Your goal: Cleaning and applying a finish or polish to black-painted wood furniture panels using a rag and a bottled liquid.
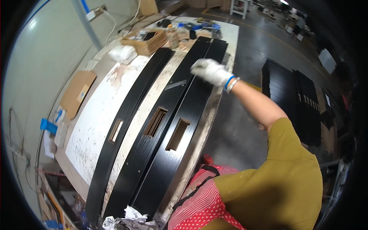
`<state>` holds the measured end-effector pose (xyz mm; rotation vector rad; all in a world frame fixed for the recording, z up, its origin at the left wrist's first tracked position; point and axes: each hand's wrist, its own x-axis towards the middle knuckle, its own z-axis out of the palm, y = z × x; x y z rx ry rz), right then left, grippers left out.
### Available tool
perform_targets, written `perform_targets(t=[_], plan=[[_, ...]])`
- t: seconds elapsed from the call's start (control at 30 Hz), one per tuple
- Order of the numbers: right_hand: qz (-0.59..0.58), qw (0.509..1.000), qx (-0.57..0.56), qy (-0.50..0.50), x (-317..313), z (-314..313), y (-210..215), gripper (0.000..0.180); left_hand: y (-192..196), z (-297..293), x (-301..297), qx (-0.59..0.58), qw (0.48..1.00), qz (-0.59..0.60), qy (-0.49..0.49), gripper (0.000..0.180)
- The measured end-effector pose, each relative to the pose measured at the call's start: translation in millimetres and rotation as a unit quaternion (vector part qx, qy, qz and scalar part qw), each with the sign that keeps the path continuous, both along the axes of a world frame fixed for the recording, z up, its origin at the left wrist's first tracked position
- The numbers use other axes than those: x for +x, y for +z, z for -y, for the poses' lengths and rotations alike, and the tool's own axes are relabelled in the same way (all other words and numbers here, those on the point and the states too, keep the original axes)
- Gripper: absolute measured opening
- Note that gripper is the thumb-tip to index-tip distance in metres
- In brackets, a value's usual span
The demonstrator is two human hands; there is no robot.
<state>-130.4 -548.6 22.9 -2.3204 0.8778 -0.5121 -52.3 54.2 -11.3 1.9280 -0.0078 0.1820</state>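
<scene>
My right hand [210, 72], in a white glove with a blue band at the wrist, hovers over or touches the far part of the black boards; I cannot tell which. Its fingers are curled in and slightly blurred, and whatever they may hold is hidden. Beneath it lies the right black board [188, 119], with a rectangular cutout. A middle black board [140, 153] runs close alongside, with a slotted cutout and a short flat grey strip [175, 84] on top. Further left is a narrower black board [115, 149], also with a cutout. My left hand is out of view.
The boards rest on a stained white worktable [90, 138]. At its far end are a wooden box [151, 44], bottles [172, 36] and a white bag [123, 54]. Crumpled foil [132, 220] lies at the near end. Black panels [281, 96] are stacked to the right.
</scene>
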Motion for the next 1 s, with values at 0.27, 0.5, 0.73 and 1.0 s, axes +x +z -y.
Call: perform_targets(t=[0.27,0.5,0.73,1.0], plan=[[-0.108,0.937,-0.246,0.225,95.9,20.5,-57.6,0.062,-12.5,56.6,-16.7,-0.036,0.994,-0.077,0.075,0.063],[-0.138,0.955,-0.047,0.259,119.9,54.5,-72.1,0.041,-36.0,64.4,9.7,-0.045,0.993,-0.089,0.07,0.063],[-0.045,0.98,-0.072,0.178,99.1,51.3,-39.9,0.025,-87.5,-31.6,17.8,-0.162,0.966,-0.128,0.154,0.063],[-0.023,0.962,0.213,0.17,71.1,-20.0,-32.4,0.033,-96.0,-43.4,5.2,-0.175,0.975,-0.026,0.135,0.029]])
